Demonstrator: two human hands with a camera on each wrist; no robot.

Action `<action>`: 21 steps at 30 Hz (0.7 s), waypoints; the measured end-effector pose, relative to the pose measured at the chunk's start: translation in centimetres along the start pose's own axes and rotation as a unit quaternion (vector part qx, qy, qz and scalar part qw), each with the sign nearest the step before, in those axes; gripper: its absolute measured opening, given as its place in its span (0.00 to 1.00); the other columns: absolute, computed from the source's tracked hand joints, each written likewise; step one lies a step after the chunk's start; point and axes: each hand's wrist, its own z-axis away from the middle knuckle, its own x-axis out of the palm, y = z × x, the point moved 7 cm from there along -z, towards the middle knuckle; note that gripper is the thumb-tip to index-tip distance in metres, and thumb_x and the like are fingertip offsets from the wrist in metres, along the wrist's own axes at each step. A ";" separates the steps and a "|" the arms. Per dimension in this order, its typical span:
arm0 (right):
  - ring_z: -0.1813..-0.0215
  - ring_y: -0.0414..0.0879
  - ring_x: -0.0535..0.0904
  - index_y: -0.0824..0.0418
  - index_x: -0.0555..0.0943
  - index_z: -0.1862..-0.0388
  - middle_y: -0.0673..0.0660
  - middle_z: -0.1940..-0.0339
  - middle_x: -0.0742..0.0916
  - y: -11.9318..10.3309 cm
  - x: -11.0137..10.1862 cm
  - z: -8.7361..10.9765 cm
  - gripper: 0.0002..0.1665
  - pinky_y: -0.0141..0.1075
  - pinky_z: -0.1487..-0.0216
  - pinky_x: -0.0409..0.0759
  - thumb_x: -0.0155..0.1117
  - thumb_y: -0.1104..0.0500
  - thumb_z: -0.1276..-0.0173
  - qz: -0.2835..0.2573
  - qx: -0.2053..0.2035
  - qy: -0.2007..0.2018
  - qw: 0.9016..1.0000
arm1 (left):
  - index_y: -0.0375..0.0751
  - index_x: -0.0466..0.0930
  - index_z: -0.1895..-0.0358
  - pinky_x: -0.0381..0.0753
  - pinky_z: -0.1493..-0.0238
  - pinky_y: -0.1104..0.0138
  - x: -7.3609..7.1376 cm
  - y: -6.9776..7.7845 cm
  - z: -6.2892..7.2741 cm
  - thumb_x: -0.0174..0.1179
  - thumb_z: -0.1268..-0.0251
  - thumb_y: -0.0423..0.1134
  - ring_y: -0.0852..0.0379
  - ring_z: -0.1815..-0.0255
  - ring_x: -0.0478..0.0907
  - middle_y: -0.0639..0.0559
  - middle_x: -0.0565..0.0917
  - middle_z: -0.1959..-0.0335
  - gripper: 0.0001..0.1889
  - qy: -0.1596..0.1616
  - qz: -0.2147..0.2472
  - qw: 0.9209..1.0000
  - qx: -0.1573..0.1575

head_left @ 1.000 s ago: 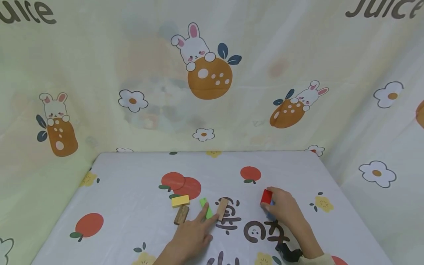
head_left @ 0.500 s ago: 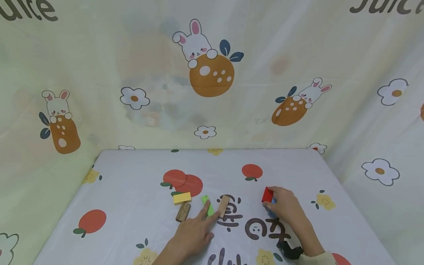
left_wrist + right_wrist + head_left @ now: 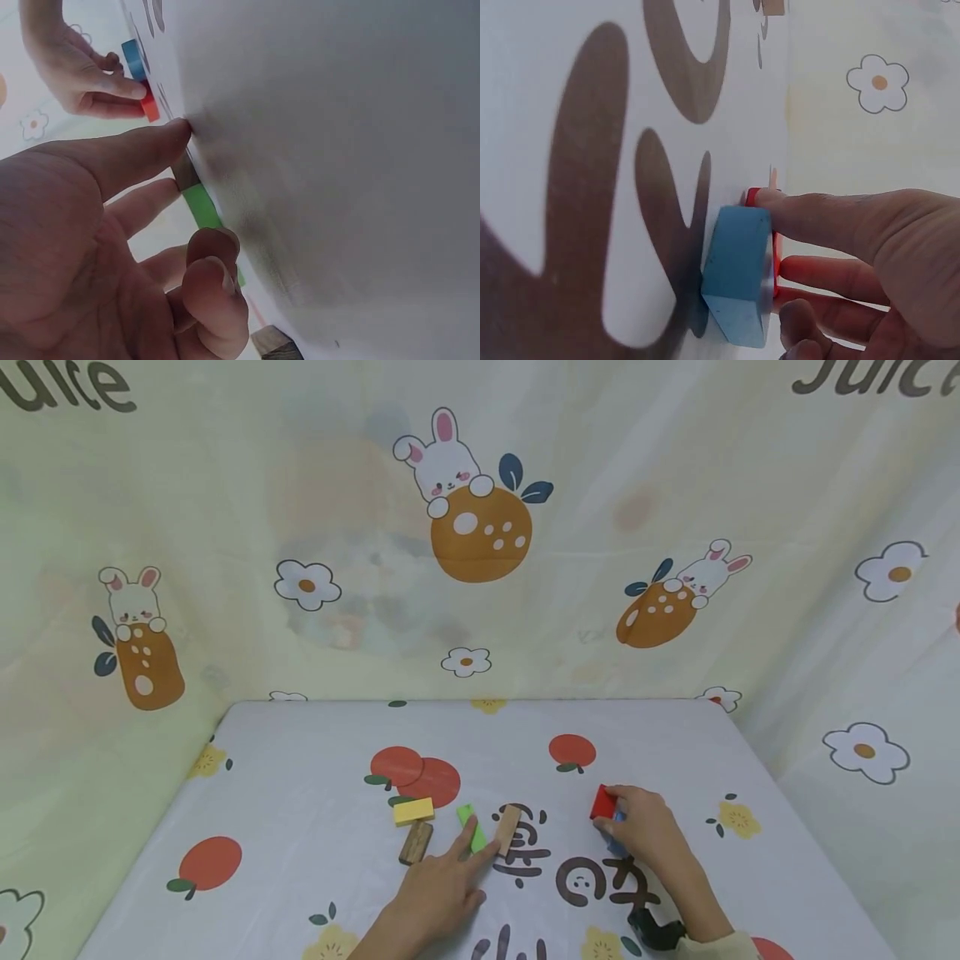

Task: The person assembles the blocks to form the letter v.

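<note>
In the head view my right hand [image 3: 648, 827] pinches a red block [image 3: 602, 803] between thumb and fingertips. A blue block [image 3: 737, 255] lies right against it, partly under that hand in the head view. My left hand [image 3: 441, 892] rests on the table with two fingers extended. One finger lies over a bright green block [image 3: 478, 838], hiding part of it; the other touches the lower end of a light wooden block [image 3: 508, 829]. Its remaining fingers are bent, holding nothing, in the left wrist view. A dark wooden block [image 3: 416, 843] and a yellow block [image 3: 413, 812] lie to the left.
A white cloth with printed fruit covers the table [image 3: 300, 810]. Behind it hangs a patterned curtain [image 3: 360, 635], with another along the right side. A black strap-like object [image 3: 655, 930] sits by my right wrist.
The red block has shifted very slightly left with my right hand. My left hand keeps its place on the green and light wooden blocks. The head view has moved a little.
</note>
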 end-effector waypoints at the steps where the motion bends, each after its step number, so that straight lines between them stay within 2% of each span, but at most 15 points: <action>1: 0.42 0.66 0.82 0.70 0.79 0.31 0.74 0.37 0.85 0.0 0.1 0.0 0.38 0.58 0.43 0.88 0.81 0.55 0.37 -0.002 -0.001 0.002 1.000 | 0.74 0.67 0.21 0.81 0.64 0.63 0.0 0.0 0.0 0.67 0.29 0.51 0.52 0.66 0.82 0.52 0.62 0.13 0.35 0.001 -0.002 1.000 0.001; 5: 0.40 0.68 0.82 0.69 0.80 0.32 0.73 0.37 0.86 -0.1 0.3 -0.2 0.38 0.60 0.41 0.86 0.81 0.54 0.37 -0.002 -0.002 0.013 1.000 | 0.74 0.67 0.21 0.83 0.63 0.61 0.0 0.0 0.0 0.67 0.29 0.51 0.51 0.63 0.84 0.52 0.62 0.13 0.35 0.005 -0.009 1.000 0.005; 13: 0.43 0.66 0.84 0.69 0.82 0.34 0.72 0.41 0.88 -1.0 0.6 -0.5 0.37 0.58 0.41 0.87 0.82 0.55 0.39 0.008 -0.018 0.035 0.999 | 0.74 0.68 0.21 0.80 0.66 0.64 -0.1 0.0 0.0 0.68 0.30 0.51 0.53 0.70 0.81 0.52 0.62 0.13 0.35 0.003 -0.005 1.000 0.003; 21: 0.41 0.66 0.85 0.69 0.83 0.35 0.71 0.41 0.89 -2.1 1.2 -0.8 0.35 0.59 0.39 0.85 0.81 0.55 0.38 0.015 -0.042 0.051 0.998 | 0.75 0.68 0.21 0.83 0.64 0.63 0.0 0.0 -0.1 0.68 0.30 0.50 0.51 0.67 0.83 0.53 0.61 0.13 0.35 -0.007 0.002 1.000 -0.004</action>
